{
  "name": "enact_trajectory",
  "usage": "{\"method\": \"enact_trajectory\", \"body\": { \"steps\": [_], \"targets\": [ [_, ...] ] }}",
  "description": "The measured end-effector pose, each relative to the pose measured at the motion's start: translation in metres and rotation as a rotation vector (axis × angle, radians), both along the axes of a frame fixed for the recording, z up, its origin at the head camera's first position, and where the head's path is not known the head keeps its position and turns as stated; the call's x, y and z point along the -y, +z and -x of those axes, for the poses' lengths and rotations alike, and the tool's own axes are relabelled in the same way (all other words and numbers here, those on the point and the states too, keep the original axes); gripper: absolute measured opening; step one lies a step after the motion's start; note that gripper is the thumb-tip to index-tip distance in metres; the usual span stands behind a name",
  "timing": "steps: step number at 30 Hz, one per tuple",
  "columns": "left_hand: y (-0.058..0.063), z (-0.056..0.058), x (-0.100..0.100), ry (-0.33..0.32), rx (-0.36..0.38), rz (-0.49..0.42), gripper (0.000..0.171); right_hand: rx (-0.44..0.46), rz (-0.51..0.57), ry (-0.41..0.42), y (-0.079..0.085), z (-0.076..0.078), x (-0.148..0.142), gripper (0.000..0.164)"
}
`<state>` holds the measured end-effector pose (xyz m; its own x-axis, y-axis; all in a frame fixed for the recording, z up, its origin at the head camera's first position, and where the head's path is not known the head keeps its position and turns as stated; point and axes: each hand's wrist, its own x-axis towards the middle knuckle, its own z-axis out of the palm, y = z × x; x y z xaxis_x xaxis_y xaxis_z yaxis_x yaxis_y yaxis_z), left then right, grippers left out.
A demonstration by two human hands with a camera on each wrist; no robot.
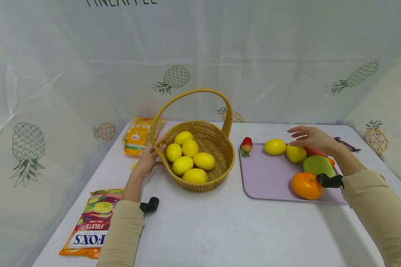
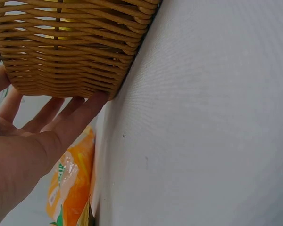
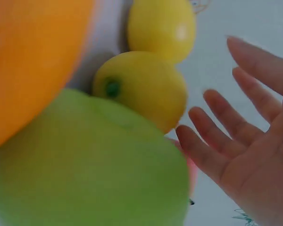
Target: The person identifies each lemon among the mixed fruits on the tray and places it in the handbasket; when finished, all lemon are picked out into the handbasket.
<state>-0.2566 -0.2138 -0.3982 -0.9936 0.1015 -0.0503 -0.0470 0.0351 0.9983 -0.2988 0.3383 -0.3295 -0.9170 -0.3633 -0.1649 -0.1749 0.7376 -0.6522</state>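
Note:
My left hand (image 1: 146, 159) is at the left side of a wicker basket (image 1: 227, 152) with a tall arched handle. In the left wrist view its fairly straight fingers (image 2: 80, 117) touch the woven wall low down. Several lemons (image 1: 204, 161) lie inside the basket. My right hand (image 1: 312, 138) hovers with spread fingers over the back of a lilac tray (image 1: 264, 178), holding nothing. Closest to its fingertips is a yellow fruit with a green stem spot (image 3: 141, 89), beside a lemon (image 3: 162, 28). A green mango-like fruit (image 1: 317, 165) and an orange (image 1: 306, 186) are nearer the front.
A strawberry (image 1: 246, 145) lies at the tray's left back corner. Behind the tray, a dark purple item (image 1: 346, 144) shows past the right wrist. An orange snack bag (image 1: 137, 137) stands left of the basket, and a Fox's candy bag (image 1: 95, 222) lies at front left.

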Motion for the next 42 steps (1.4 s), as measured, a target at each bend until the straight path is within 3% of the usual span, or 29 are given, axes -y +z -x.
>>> {"method": "enact_trajectory", "body": {
  "steps": [10,20,27,35,42],
  "targets": [
    [-0.002,0.001,0.001,0.023,0.000,0.036,0.050,0.016,-0.062,0.029,-0.008,-0.003,-0.002,0.061],
    [-0.004,0.001,0.002,0.029,0.006,0.040,0.051,0.045,-0.237,0.043,-0.007,-0.008,0.007,0.065],
    [-0.004,0.001,0.002,0.018,-0.003,0.044,0.054,0.156,-0.152,0.074,-0.006,-0.007,0.010,0.069],
    [-0.003,0.001,0.000,0.015,-0.003,0.040,0.051,0.141,-0.123,0.032,-0.007,-0.007,0.009,0.064],
    [-0.002,0.000,0.001,0.021,0.003,0.032,0.051,0.268,-0.089,0.097,-0.007,-0.007,0.018,0.067]
  ]
}}
